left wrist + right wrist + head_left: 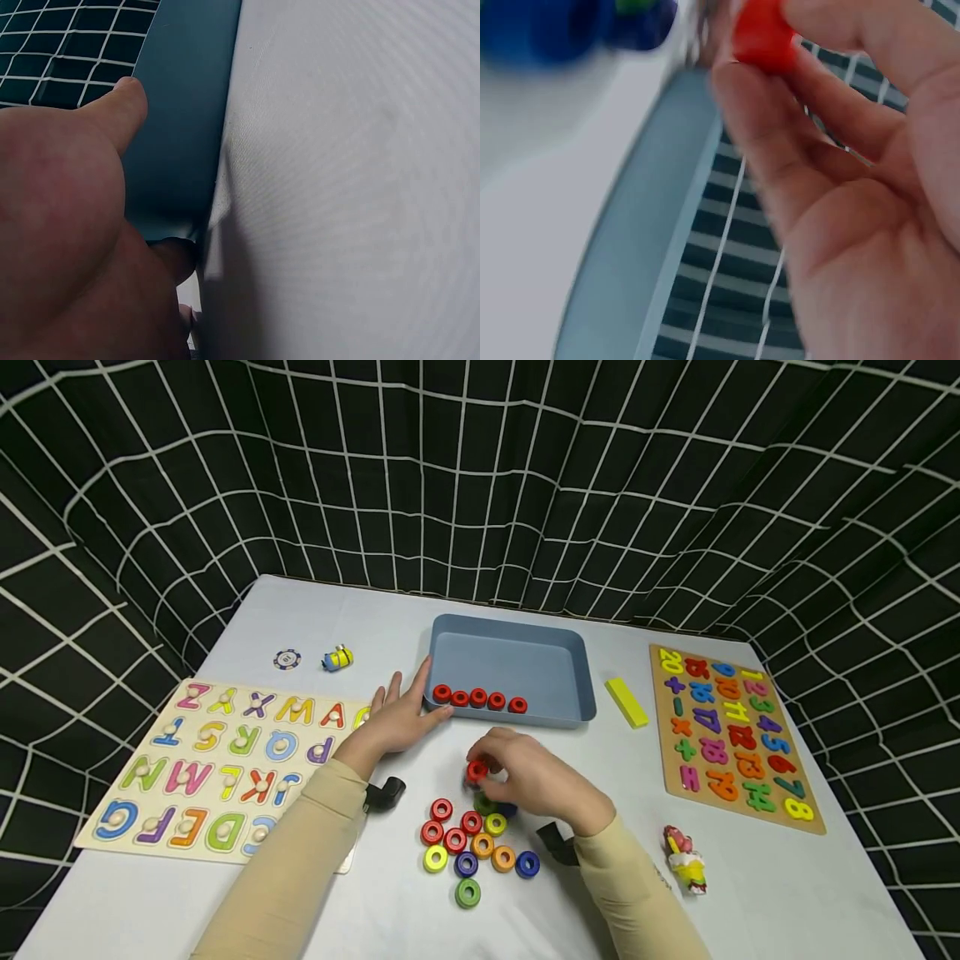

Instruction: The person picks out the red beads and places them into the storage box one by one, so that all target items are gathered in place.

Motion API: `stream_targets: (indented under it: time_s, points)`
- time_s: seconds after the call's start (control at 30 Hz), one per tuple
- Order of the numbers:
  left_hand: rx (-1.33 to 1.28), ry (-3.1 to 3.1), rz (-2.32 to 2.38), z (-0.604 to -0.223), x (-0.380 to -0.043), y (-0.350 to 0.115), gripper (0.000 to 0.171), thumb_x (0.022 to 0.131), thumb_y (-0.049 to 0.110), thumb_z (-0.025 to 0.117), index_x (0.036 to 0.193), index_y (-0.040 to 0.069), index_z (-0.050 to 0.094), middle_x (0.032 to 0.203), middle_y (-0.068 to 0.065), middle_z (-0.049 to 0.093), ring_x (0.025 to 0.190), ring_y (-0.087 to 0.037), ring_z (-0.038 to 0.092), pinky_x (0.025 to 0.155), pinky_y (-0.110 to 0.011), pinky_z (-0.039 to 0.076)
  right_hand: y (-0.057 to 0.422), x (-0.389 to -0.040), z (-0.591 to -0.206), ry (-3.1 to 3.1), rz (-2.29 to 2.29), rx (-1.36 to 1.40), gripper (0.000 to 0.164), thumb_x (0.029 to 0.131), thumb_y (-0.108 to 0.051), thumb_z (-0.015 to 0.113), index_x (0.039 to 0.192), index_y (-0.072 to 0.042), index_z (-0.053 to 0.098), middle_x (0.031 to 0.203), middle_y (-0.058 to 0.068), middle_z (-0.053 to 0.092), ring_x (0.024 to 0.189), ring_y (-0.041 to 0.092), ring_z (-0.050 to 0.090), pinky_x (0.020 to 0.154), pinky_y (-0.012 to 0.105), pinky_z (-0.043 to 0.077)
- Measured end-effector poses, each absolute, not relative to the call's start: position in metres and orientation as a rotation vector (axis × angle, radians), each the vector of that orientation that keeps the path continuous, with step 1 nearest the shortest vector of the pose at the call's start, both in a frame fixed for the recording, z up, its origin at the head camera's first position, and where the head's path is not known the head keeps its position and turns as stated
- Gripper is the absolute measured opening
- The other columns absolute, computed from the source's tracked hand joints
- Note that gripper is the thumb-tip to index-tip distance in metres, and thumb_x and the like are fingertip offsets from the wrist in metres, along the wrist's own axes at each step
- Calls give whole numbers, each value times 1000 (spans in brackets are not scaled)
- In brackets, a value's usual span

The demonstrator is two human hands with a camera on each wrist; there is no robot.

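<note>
My right hand (528,772) pinches a red ring (476,771) between thumb and fingers, just over the far end of a group of coloured rings on the table. In the right wrist view that red ring (765,36) shows at the fingertips. With fingers spread, my left hand (397,718) rests against the near left corner of a blue-grey tray (517,652). Its thumb lies along the tray's near wall (184,112) in the left wrist view. Several red rings (477,697) stand in a row inside the tray along that wall.
Loose rings, among them an orange ring (503,858) and a green ring (468,893), lie between my forearms. A letter board (168,693) is at left, a number board (671,760) at right. A yellow block (626,702), toy figures (686,860) and a poker chip (287,659) lie around.
</note>
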State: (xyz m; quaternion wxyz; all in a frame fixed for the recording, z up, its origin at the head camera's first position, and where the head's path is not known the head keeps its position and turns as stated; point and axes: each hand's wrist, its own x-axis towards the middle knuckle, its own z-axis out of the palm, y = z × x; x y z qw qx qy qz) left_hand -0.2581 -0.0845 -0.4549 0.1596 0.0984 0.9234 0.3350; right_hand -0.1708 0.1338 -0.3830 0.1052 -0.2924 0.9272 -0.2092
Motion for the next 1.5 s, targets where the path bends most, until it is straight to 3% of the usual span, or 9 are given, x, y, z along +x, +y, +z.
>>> stream_targets:
  time_s: [0.17, 0.37, 0.9, 1.27, 1.5]
  points:
    - [287, 2639, 954, -454, -259, -84, 91, 91, 65, 47, 151, 40, -17, 155, -12, 34, 151, -32, -10, 119, -54, -10, 174, -192, -378, 2891, -903, -651, 28, 84, -5, 68, 112, -9, 66, 105, 2, 66, 95, 16, 68, 86, 35, 57]
    - [287, 2631, 944, -457, -258, -84, 91, 91, 66, 46, 150, 41, -18, 154, -13, 37, 151, -31, -11, 119, -54, -11, 201, -216, -387, 3012, -895, -325, 32, 88, -8, 66, 120, -5, 63, 113, 10, 64, 100, 25, 67, 88, 43, 55]
    - [282, 2635, 966, -458, -256, -83, 91, 90, 67, 46, 151, 41, -16, 154, -12, 37, 151, -31, -11, 119, -55, -10, 209, -232, -407, 2989, -731, -231, 34, 90, -11, 63, 124, -3, 62, 119, 14, 65, 98, 25, 66, 83, 41, 56]
    - [289, 2633, 956, -455, -256, -83, 91, 90, 66, 46, 151, 41, -17, 154, -12, 36, 151, -32, -11, 119, -55, -11, 195, -216, -398, 3036, -840, -324, 30, 91, -9, 63, 120, -6, 65, 116, 11, 67, 100, 24, 67, 87, 41, 55]
    - [292, 2633, 948, -452, -256, -83, 90, 92, 63, 46, 151, 39, -17, 155, -15, 34, 151, -33, -10, 119, -56, -10, 145, -187, -391, 2835, -882, -743, 28, 89, -6, 66, 116, -8, 67, 111, 7, 69, 96, 17, 68, 87, 33, 56]
